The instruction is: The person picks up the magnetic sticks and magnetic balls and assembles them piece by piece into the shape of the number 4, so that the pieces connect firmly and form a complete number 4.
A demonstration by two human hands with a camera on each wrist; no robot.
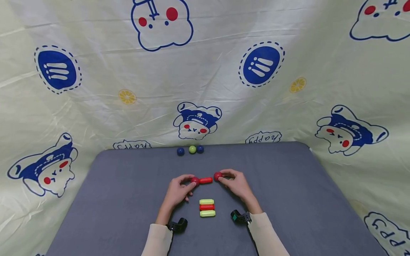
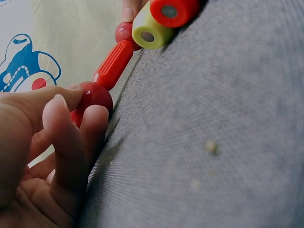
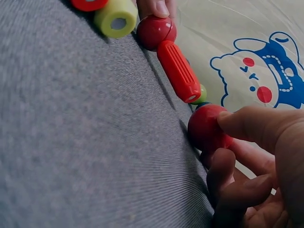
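My left hand (image 1: 176,190) pinches a red ball (image 1: 195,181) between thumb and fingers, just above the grey tabletop. A ribbed red magnetic rod (image 1: 206,180) points rightward from that ball, its near end touching it. To the right, my right hand (image 1: 237,184) grips a second red ball (image 1: 217,176). A small gap parts this ball from the rod's free end (image 3: 191,97), where a metal disc shows. Closer to the wrists lie two yellow-green rods (image 1: 207,213) with another red rod (image 1: 206,207) between them, side by side.
At the table's far edge sit a blue ball (image 1: 180,152), a yellow-green ball (image 1: 192,149) and another blue ball (image 1: 200,149). Behind them hangs a pale printed curtain (image 1: 217,78). Both wrists wear black camera bands (image 1: 178,225). Grey cloth covers the table (image 1: 128,199).
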